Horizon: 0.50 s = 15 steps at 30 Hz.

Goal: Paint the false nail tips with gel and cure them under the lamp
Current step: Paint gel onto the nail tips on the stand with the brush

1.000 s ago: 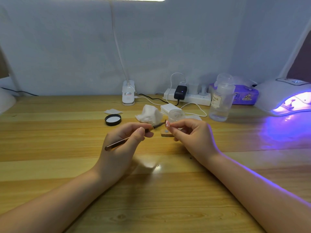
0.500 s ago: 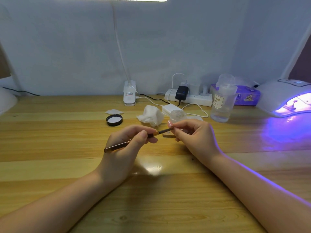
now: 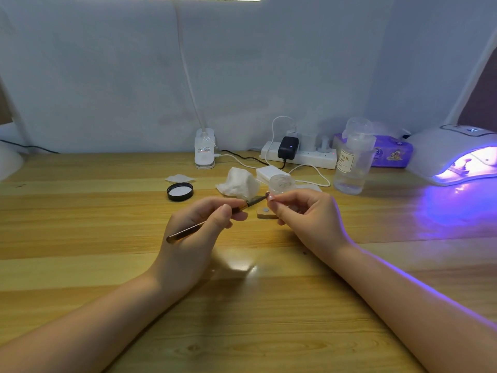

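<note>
My left hand grips a thin brown gel brush, its dark bristle end pointing right. The bristles touch a small pale false nail tip that my right hand pinches between thumb and fingers above the wooden table. A small wooden nail stand lies on the table just below the two hands. The white curing lamp stands at the far right, glowing purple inside, with a stand visible under it.
Behind the hands sit an open clear jar, its black lid, a crumpled tissue, a clear pump bottle, a power strip with cables, a white clip lamp base and a purple wipes pack.
Both hands have stayed close together; the brush tip has shifted slightly along the nail tip, and the hands moved a little between frames.
</note>
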Available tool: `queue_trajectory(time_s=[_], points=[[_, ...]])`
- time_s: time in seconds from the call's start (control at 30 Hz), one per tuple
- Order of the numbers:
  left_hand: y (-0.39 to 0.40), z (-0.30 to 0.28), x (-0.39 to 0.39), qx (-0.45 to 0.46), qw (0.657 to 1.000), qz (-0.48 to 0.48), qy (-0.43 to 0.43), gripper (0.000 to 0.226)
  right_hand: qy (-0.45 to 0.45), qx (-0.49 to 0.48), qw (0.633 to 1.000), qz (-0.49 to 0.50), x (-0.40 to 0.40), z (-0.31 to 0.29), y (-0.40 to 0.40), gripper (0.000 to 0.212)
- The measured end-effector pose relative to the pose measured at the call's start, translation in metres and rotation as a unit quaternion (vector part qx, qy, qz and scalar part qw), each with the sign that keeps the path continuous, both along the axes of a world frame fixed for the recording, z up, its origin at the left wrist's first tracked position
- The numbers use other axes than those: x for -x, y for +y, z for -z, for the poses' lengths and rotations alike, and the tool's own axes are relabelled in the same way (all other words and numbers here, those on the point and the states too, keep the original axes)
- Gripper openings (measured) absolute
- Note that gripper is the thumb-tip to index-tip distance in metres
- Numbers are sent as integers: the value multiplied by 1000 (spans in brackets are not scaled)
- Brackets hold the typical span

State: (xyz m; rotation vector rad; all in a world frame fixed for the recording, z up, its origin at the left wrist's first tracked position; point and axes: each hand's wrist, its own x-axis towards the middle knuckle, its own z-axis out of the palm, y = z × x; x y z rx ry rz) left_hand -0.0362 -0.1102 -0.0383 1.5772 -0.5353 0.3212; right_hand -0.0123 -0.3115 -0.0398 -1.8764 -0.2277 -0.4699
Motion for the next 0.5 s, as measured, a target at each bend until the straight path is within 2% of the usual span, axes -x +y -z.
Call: queue_trajectory(time_s=[0.37, 0.5], points=[[-2, -3, 3, 31, 999, 23, 9, 27, 1, 7, 1000, 4, 0, 0, -1, 9], [-2, -2, 0, 44, 999, -18, 1, 23, -5, 17, 1000, 7, -2, 2, -2, 6]])
